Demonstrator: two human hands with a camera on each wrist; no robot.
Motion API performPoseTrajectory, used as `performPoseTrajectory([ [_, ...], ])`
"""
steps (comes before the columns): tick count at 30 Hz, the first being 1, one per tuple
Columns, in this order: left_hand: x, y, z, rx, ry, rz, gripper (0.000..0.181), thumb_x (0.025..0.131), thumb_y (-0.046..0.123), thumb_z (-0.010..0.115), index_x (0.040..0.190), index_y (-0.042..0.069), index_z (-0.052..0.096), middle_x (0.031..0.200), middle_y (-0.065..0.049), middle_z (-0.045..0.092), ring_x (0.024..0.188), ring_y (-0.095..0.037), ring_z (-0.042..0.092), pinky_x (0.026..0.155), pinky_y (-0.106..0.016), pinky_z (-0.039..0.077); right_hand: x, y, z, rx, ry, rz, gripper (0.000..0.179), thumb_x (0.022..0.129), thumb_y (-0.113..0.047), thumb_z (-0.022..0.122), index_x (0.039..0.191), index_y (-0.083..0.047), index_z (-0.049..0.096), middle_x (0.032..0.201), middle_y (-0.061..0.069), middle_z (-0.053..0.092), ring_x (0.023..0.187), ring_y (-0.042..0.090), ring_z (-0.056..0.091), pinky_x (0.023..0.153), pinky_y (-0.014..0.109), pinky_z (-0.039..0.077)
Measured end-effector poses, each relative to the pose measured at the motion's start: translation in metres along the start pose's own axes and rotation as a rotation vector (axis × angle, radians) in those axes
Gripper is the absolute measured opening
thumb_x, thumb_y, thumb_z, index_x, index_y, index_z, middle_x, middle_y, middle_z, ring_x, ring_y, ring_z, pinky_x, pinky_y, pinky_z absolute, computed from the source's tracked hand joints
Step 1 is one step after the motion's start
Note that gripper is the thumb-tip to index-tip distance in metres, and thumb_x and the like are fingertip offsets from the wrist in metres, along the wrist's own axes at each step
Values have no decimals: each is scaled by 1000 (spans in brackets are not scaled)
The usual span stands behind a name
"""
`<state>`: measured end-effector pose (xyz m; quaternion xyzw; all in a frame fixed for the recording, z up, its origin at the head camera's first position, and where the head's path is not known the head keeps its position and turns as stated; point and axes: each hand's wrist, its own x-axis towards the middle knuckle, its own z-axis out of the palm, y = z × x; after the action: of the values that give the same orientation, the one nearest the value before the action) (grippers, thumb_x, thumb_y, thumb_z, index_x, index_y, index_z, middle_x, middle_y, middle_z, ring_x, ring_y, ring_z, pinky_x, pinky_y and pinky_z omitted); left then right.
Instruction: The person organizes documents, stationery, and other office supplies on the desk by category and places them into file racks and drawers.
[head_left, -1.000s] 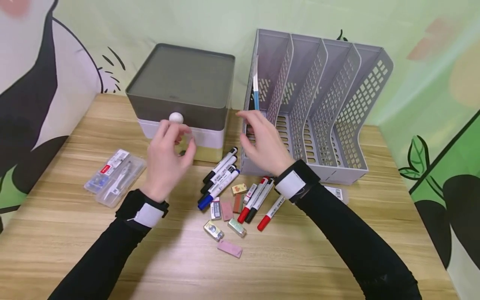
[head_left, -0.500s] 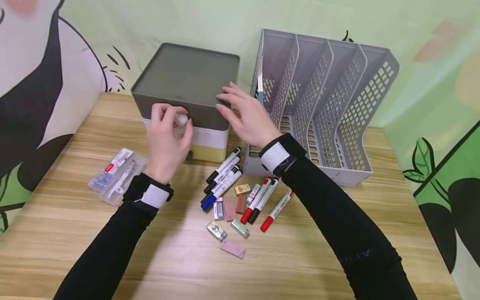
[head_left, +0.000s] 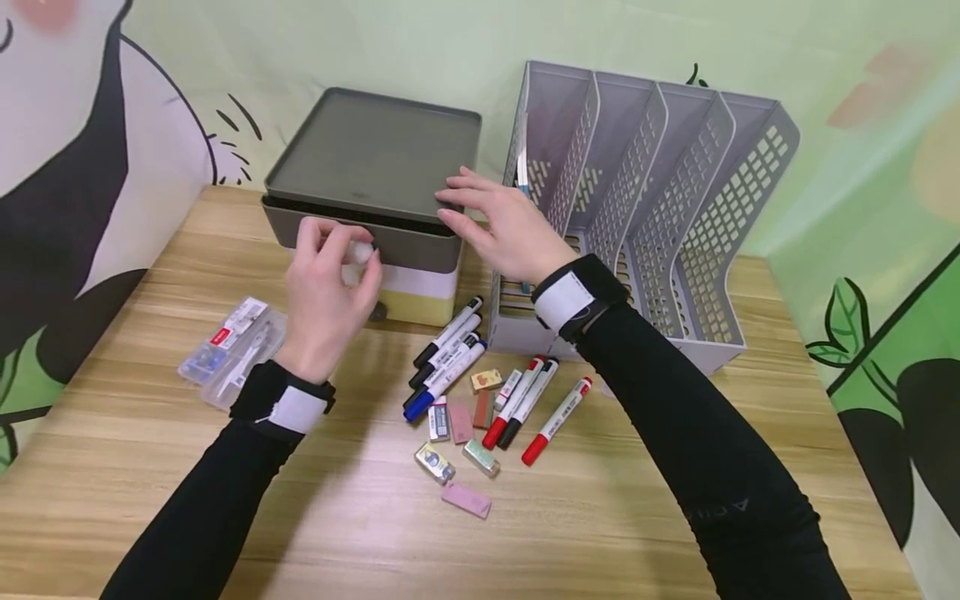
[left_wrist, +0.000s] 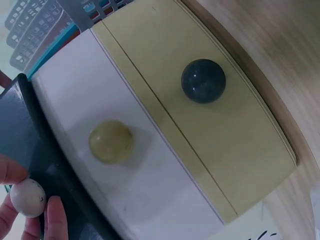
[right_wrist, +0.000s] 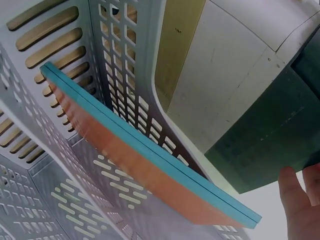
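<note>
A three-tier drawer box stands at the back left, its top drawer dark grey, the ones below white and yellow. My left hand pinches the round white knob of the top drawer between thumb and fingers. That drawer sits slightly forward, with a dark gap under the lid's front edge. Extended fingers of my right hand lie at the box's upper right corner. Lower down are a yellow knob on the white drawer and a dark knob on the yellow one.
A grey file organizer stands right of the box, with a blue-edged book in its left slot. Several markers and erasers lie in front. A clear plastic case lies at left.
My left hand has taken hold of the white knob and drawn the top drawer slightly forward. My right hand has moved from the organizer's front to the box's upper right corner.
</note>
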<state>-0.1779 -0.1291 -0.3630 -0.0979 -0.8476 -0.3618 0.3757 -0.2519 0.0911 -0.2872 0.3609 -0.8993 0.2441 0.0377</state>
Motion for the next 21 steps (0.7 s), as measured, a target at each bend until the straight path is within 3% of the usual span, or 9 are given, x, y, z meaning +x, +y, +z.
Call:
performPoseTrajectory([
  [5,-10,5,-14,9,-18,11,18,89,12,64,102,0,66,103,-16,50,86,-24,60,74,-36,50,-1,-1,-1,6,-16,14,53,104,-41,40,143,-8,56,155,10,43,149,14,25,116,22,17],
  [12,-25,11,-33,3,-33,32,18,86,11,68,102,1,67,100,-15,50,86,-22,55,73,-33,43,0,-3,-1,6,-34,21,53,105,-40,39,144,-8,54,156,10,41,149,14,23,116,22,17],
  [21,-44,15,-48,13,6,88,16,82,7,70,96,0,67,95,-18,49,79,-26,53,71,-32,38,-1,-3,-2,7,-41,25,53,105,-39,39,144,-7,54,157,10,40,150,14,22,116,21,16],
])
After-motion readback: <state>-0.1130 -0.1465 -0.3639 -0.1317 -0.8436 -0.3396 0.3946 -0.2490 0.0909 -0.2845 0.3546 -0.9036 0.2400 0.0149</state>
